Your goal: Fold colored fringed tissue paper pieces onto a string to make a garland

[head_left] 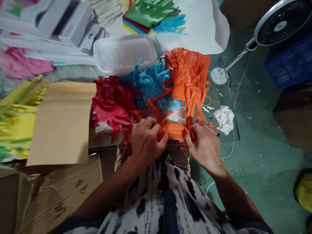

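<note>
head view: left hand (pixel 147 138) closed on left end of orange paper (pixel 175 130); right hand (pixel 204 143), fingers curled, grips right end. paper lies between hands, at near edge of table (pixel 231 140). orange fringe (pixel 190 70) beyond right hand; red fringe (pixel 113 100) near left hand; blue fringe (pixel 152 78) between both fringes; tub (pixel 124 53) just behind blue; crumpled tissue (pixel 224 119) beside right hand.

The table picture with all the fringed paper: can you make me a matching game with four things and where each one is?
1. fan
2. brown paper sheet
3. nearest orange paper
4. crumpled white paper

A. between the yellow fringed paper and red fringed paper
B. close to the right hand
C. top right corner
D. held by both hands

Pairs: 1-C, 2-A, 3-D, 4-B
</note>
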Motion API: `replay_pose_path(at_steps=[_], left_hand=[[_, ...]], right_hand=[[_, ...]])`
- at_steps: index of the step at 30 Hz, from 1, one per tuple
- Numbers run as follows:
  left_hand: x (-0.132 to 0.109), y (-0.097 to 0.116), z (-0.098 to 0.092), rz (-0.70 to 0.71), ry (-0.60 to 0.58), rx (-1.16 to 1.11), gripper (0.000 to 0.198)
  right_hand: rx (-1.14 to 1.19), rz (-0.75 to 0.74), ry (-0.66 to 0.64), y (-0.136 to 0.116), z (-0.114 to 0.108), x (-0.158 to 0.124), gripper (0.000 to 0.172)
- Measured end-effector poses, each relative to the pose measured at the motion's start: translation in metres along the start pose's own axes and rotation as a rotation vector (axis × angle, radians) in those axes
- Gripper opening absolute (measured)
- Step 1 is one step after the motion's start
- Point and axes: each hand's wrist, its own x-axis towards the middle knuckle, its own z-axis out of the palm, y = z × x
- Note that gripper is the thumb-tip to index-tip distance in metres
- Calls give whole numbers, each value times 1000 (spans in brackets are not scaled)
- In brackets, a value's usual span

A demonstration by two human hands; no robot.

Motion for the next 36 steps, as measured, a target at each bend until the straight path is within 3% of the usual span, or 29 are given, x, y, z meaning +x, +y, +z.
replay_pose_path(at_steps=[11,14,16,18,21,24,27,31,36], left_hand=[[-5,0,1,-50,63,59,15],[-7,-2,3,-40,103,69,21],[-8,-3,4,50,158,67,31],[-11,-1,3,228,194,48,36],[-15,5,3,467,135,-30,33],[-17,9,9,492,87,-75,28],[-18,8,15,510,100,-70,30],[-20,7,18,558,89,-36,32],[-20,8,17,571,40,-17,35]], right_hand=[[34,80,-26,2,2,4,23],[10,98,-42,2,3,6,25],[-12,109,-52,2,4,8,25],[-37,116,-59,-1,4,9,25],[-74,119,-78,-9,1,9,23],[-86,126,-80,-9,-3,10,20],[-61,141,-23,5,-15,6,13],[24,205,60,35,-36,-10,20],[156,106,47,61,-56,-21,27]])
